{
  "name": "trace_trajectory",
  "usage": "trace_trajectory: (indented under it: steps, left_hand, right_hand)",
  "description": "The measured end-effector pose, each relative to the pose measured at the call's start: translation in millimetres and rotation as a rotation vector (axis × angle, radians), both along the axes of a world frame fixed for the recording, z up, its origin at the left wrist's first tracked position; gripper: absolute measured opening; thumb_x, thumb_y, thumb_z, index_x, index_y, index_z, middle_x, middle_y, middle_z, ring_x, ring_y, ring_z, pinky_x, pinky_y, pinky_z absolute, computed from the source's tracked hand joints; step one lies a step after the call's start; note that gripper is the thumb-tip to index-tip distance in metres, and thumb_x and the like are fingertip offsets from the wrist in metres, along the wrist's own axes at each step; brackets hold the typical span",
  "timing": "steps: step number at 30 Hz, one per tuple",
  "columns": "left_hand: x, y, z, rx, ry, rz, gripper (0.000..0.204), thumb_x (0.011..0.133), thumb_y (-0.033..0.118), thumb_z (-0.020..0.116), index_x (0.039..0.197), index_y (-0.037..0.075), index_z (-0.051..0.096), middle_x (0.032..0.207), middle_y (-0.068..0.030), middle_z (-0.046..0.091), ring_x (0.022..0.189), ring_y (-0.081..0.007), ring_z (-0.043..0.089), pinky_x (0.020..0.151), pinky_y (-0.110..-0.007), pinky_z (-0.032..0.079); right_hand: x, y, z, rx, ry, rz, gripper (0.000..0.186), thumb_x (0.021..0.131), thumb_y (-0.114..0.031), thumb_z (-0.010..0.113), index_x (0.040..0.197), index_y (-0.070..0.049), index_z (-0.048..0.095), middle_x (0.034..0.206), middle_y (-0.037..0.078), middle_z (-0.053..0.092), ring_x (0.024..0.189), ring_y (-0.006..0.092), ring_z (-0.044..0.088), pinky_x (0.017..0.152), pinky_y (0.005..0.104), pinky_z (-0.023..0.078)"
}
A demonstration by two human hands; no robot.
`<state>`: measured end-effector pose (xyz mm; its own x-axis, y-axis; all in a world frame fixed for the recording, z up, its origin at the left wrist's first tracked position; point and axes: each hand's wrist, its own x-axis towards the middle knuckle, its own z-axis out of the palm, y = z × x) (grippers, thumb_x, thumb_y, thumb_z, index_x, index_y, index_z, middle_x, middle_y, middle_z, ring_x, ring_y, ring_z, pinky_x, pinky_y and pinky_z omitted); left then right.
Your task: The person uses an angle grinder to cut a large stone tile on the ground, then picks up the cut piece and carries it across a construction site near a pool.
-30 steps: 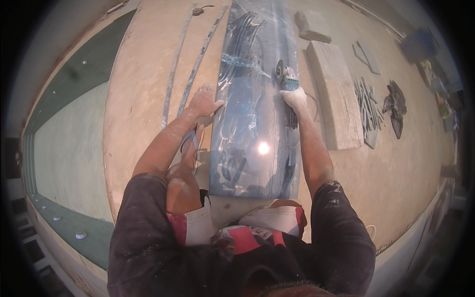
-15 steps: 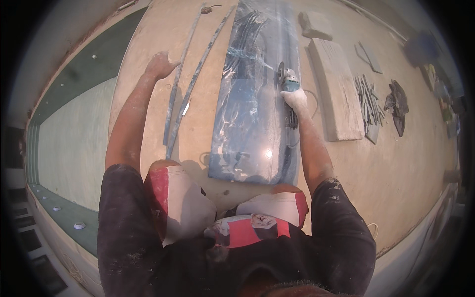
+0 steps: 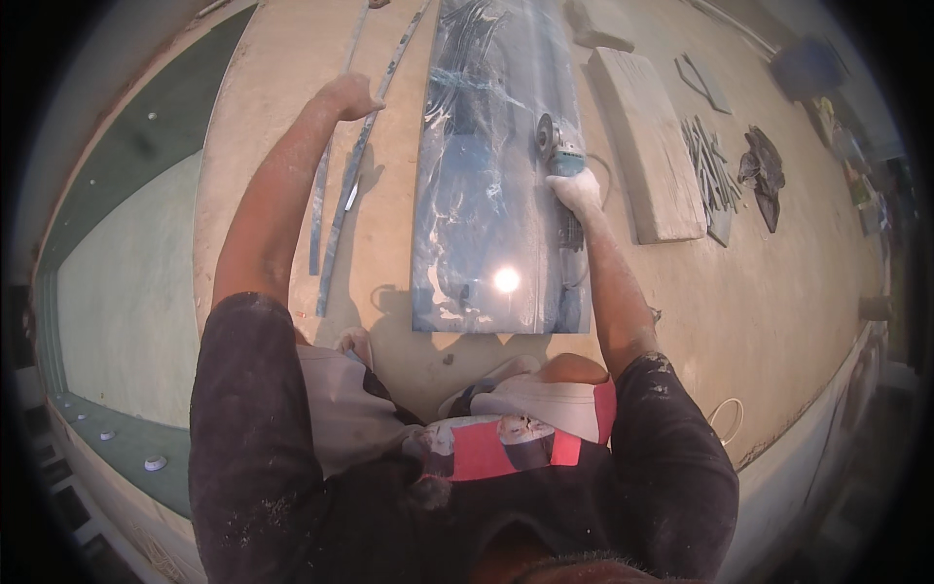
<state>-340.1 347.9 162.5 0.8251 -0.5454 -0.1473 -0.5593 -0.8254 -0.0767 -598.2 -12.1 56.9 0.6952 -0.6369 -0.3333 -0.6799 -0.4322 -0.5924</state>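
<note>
My right hand (image 3: 576, 193) is wrapped round the body of an angle grinder (image 3: 567, 160), whose disc points away from me. The grinder is over the right side of a long, glossy blue-grey slab (image 3: 467, 204) streaked with white. The slab lies lengthwise in front of me. To its left, my left hand (image 3: 348, 95) is closed, its fingertips at a long, narrow speckled strip (image 3: 352, 165); the fingers' undersides are hidden. A second narrow strip (image 3: 316, 229) lies alongside, partly covered by my left arm.
Right of the slab lies a thick pale block (image 3: 647, 146), with a smaller block (image 3: 599, 24) beyond. Several thin offcuts (image 3: 715, 180) and a crumpled dark bag (image 3: 763, 178) lie farther right. A green recessed area (image 3: 131, 282) runs along the left. A cord loops beside the grinder.
My left hand has moved from beside the left strip to the right-hand strip, and its fingers have drawn in. My right hand still holds the grinder. The whole view has shifted slightly.
</note>
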Motion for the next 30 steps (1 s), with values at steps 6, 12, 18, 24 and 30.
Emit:
trace_trajectory:
  steps: [6, 12, 18, 24, 30]
  left_hand:
    - [6, -7, -17, -0.023, 0.067, -0.034, 0.067, 0.090, 0.051, 0.071, 0.121, -0.008, 0.070, 0.128, -0.0302, 0.068, 0.123, -0.0423, 0.064, 0.105, -0.048, 0.052]
    - [-9, -18, -43, -0.005, 0.166, -0.036, 0.068, 0.089, 0.052, 0.072, 0.122, -0.007, 0.070, 0.129, -0.0300, 0.067, 0.123, -0.0426, 0.064, 0.105, -0.048, 0.052]
    - [-5, -11, -61, 0.002, 0.201, -0.066, 0.072, 0.089, 0.051, 0.072, 0.127, -0.010, 0.065, 0.129, -0.0317, 0.067, 0.124, -0.0434, 0.063, 0.106, -0.049, 0.051]
    - [-11, -23, -65, 0.031, 0.258, -0.116, 0.073, 0.089, 0.050, 0.072, 0.128, -0.011, 0.064, 0.130, -0.0330, 0.066, 0.126, -0.0435, 0.062, 0.106, -0.049, 0.050]
    - [-13, -29, -69, -0.005, 0.259, -0.112, 0.070, 0.090, 0.048, 0.071, 0.127, -0.011, 0.065, 0.131, -0.0323, 0.066, 0.126, -0.0432, 0.062, 0.107, -0.049, 0.050]
  right_hand:
    - [-19, 6, 3, 0.030, -0.010, 0.006, 0.067, 0.073, -0.032, 0.081, 0.127, 0.004, 0.065, 0.117, 0.021, 0.074, 0.108, 0.0294, 0.073, 0.095, 0.0380, 0.056]
    - [-39, 15, 5, 0.039, -0.011, -0.012, 0.062, 0.072, -0.028, 0.081, 0.124, 0.004, 0.067, 0.115, 0.020, 0.075, 0.104, 0.0298, 0.074, 0.093, 0.0387, 0.057]
    - [-52, 21, -3, 0.008, -0.048, 0.014, 0.059, 0.072, -0.026, 0.081, 0.122, 0.003, 0.068, 0.112, 0.020, 0.076, 0.102, 0.0299, 0.074, 0.092, 0.0390, 0.057]
    - [-66, 24, -14, -0.021, -0.049, -0.019, 0.057, 0.072, -0.025, 0.081, 0.120, 0.004, 0.069, 0.110, 0.020, 0.076, 0.101, 0.0290, 0.075, 0.091, 0.0384, 0.057]
    - [-80, 32, -12, -0.018, -0.055, -0.018, 0.058, 0.072, -0.025, 0.081, 0.120, 0.005, 0.068, 0.110, 0.020, 0.076, 0.101, 0.0292, 0.075, 0.091, 0.0382, 0.057]
